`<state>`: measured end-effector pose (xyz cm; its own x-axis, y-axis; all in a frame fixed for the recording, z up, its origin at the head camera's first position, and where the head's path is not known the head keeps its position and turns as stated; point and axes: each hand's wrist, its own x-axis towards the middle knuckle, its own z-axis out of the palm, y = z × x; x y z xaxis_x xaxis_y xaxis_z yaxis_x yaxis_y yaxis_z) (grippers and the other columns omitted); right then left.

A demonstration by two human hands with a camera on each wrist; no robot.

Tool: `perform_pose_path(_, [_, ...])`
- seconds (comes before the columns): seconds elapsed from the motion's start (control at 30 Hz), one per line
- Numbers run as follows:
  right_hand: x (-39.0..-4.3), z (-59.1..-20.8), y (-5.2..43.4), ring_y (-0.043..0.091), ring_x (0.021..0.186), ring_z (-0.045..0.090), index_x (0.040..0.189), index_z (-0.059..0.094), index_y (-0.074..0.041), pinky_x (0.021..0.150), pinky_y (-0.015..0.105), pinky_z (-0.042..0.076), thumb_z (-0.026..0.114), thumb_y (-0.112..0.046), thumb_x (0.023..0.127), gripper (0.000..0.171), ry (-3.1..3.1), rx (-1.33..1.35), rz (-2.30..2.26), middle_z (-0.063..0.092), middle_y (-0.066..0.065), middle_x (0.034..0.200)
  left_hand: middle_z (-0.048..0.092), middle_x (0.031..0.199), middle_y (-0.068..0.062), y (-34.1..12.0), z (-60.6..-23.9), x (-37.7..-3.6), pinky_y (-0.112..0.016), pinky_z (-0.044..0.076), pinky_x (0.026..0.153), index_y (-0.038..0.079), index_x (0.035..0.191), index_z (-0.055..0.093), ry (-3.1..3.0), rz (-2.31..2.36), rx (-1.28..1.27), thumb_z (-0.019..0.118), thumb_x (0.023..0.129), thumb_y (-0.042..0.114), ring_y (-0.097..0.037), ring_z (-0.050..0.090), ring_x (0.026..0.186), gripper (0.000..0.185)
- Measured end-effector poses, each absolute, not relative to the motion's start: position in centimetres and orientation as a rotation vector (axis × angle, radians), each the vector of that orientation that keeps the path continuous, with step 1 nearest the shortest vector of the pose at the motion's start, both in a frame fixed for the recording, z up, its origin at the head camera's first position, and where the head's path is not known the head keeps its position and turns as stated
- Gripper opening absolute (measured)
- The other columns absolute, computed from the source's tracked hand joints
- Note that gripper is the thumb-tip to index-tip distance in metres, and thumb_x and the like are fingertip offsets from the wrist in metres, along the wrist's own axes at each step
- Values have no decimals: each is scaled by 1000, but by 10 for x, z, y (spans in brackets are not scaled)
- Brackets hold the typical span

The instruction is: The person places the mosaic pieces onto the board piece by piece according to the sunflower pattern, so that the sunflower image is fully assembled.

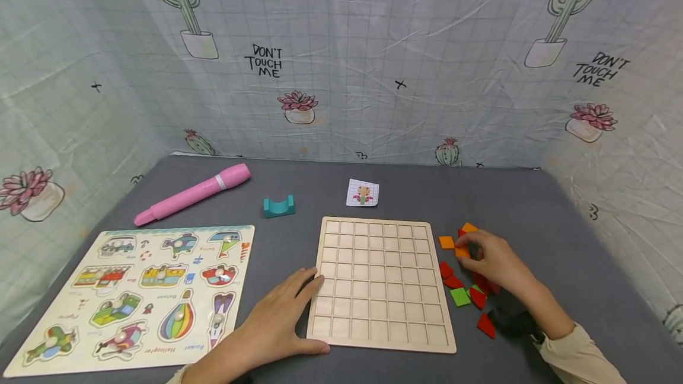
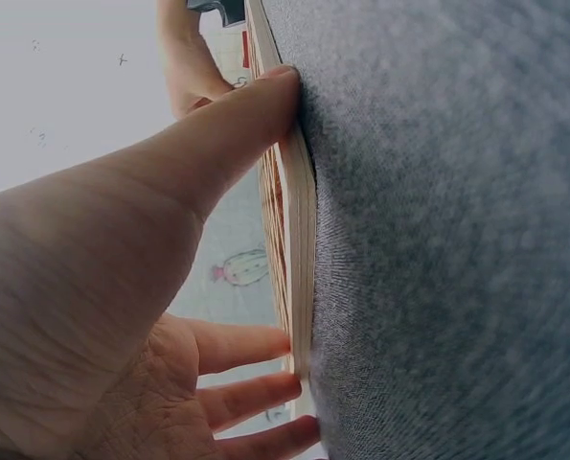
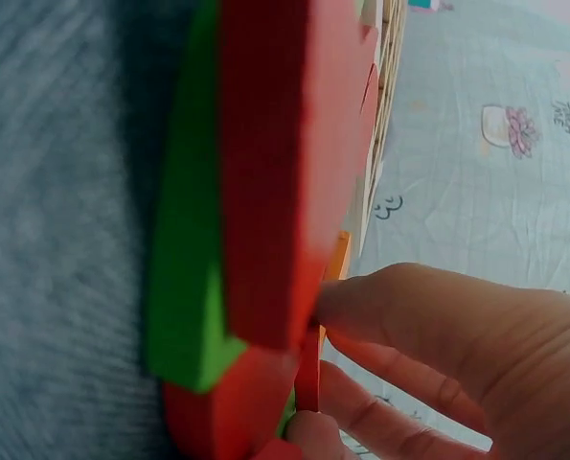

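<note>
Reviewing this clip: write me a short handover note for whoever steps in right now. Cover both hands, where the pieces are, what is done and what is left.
Left hand: open, fingers straight against the left edge of the wooden grid board, steadying it on the grey table.
Right hand: pinching an orange tile in the loose pile right of the board.
Pile: orange tiles, red tiles and a green tile, all off the board.
Pattern card lies behind the board.
Done: nothing placed; every cell shows empty.
Left: all the tiles have yet to go on the board.
</note>
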<state>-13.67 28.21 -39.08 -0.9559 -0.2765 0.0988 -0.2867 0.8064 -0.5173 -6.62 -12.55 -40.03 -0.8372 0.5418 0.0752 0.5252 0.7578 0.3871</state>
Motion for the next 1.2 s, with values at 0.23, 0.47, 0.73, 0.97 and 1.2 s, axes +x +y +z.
perform_pose_path(0.23, [-138,-393,281,6,53,41,102,69,-1,47,24,38,76,-7,82,21,-2929,451,844,63,8,92,41,148,-12,-126,-400,-66,-54,44,101,6,143,45,2912,616,887,78,68,63,-36,40,137,100])
perform_pose_path(0.47, [-138,-391,280,7,60,47,102,69,-1,51,24,42,75,-6,82,21,-2904,446,840,63,8,92,41,149,-12,-126,-400,-66,-55,43,102,6,144,45,2910,608,886,78,69,63,-35,40,137,100])
perform_pose_path(0.73, [-140,-383,271,7,63,51,101,69,-1,54,23,46,76,-6,82,21,-2905,493,823,65,9,93,41,149,-12,-126,-400,-66,-54,42,103,7,144,45,2916,601,883,77,69,65,-35,39,138,100])
perform_pose_path(0.97, [-139,-376,250,8,67,57,105,68,0,55,23,48,76,-8,84,24,-2900,615,961,66,6,92,40,150,-13,-127,-398,-66,-55,42,103,6,144,44,2905,605,883,77,70,64,-37,39,138,100])
perform_pose_path(1.2, [-142,-373,225,14,75,58,103,68,-1,63,27,52,77,-8,83,24,-2886,730,990,65,8,96,39,150,-13,-126,-398,-66,-54,41,104,6,145,43,2900,589,889,75,71,66,-36,38,138,100])
